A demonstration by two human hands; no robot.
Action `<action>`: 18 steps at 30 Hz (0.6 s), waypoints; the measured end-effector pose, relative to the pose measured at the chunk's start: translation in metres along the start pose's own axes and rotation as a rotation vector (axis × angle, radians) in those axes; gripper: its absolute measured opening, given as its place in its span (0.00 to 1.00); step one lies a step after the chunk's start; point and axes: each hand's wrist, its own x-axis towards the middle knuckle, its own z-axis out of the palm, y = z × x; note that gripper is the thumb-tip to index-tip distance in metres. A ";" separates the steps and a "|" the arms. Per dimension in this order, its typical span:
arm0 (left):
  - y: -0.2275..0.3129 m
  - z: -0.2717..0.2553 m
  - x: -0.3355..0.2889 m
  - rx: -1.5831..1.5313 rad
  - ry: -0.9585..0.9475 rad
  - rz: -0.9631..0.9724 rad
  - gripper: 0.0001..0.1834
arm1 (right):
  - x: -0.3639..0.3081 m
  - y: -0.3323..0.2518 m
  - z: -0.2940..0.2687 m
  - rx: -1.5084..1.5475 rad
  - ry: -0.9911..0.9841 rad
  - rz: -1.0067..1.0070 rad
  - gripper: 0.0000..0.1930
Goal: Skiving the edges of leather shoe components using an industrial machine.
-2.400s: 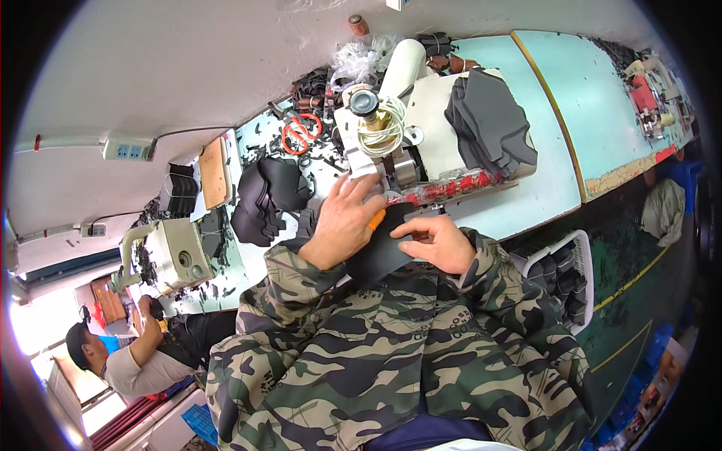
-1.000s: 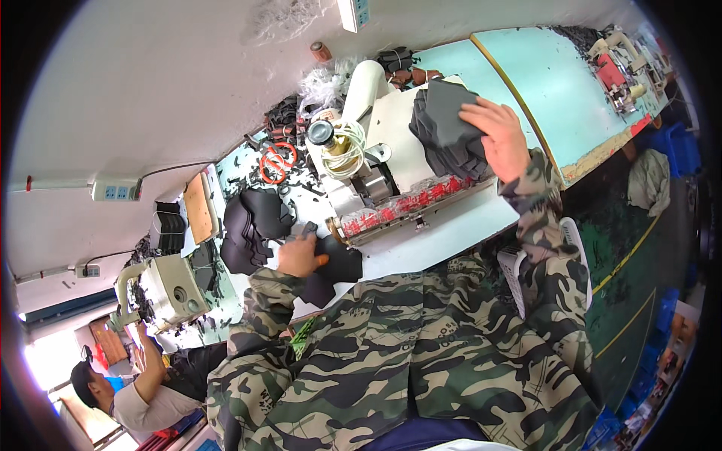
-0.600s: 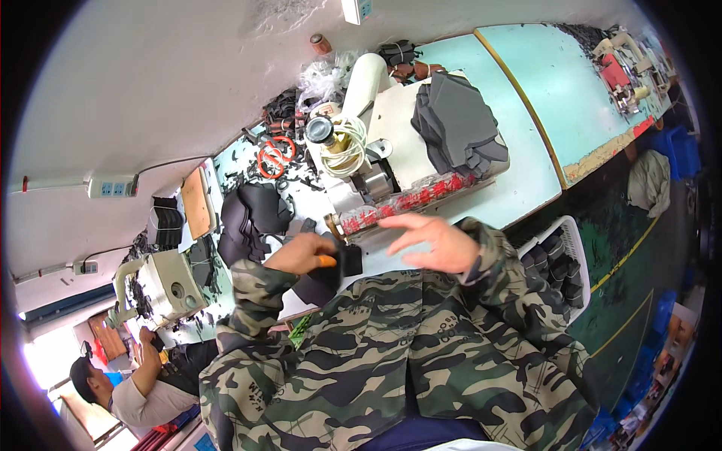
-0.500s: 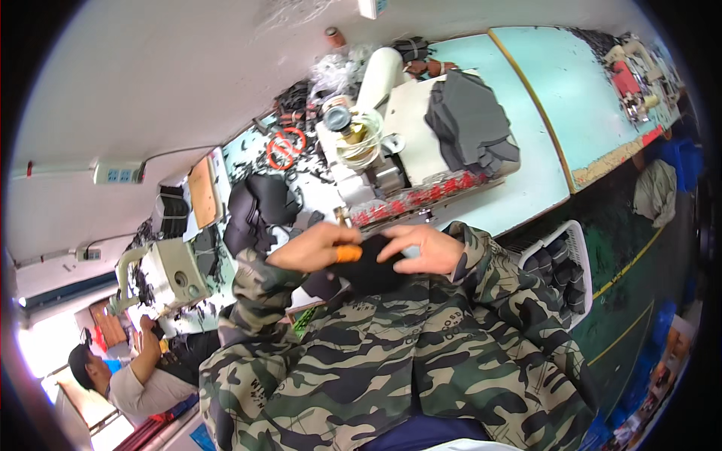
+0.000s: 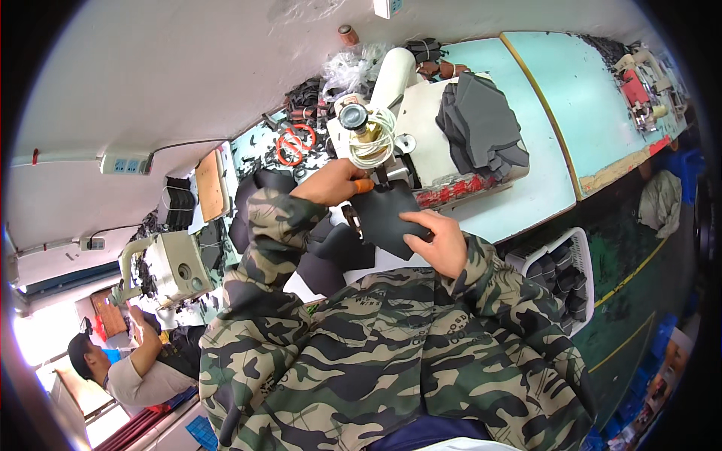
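A flat black sheet [image 5: 389,222] sits against the front of a cream metal machine [image 5: 429,139]. The right hand [image 5: 440,243] grips its right edge; whether the left hand [image 5: 334,183], at its upper-left corner, pinches is unclear. Keeping it level should help.

Dark lettering [image 5: 456,329], partly legible, on camo jkt [image 5: 376,357]
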 end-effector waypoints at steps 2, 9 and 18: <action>0.001 0.006 0.001 -0.118 0.163 0.128 0.14 | 0.004 -0.012 -0.016 -0.224 -0.018 -0.169 0.15; 0.020 0.039 -0.015 0.127 0.315 0.033 0.16 | 0.056 -0.062 -0.075 -0.752 0.074 -0.452 0.09; 0.014 0.053 -0.068 -0.855 -0.074 -0.315 0.13 | -0.005 -0.024 -0.013 0.426 -0.360 0.329 0.18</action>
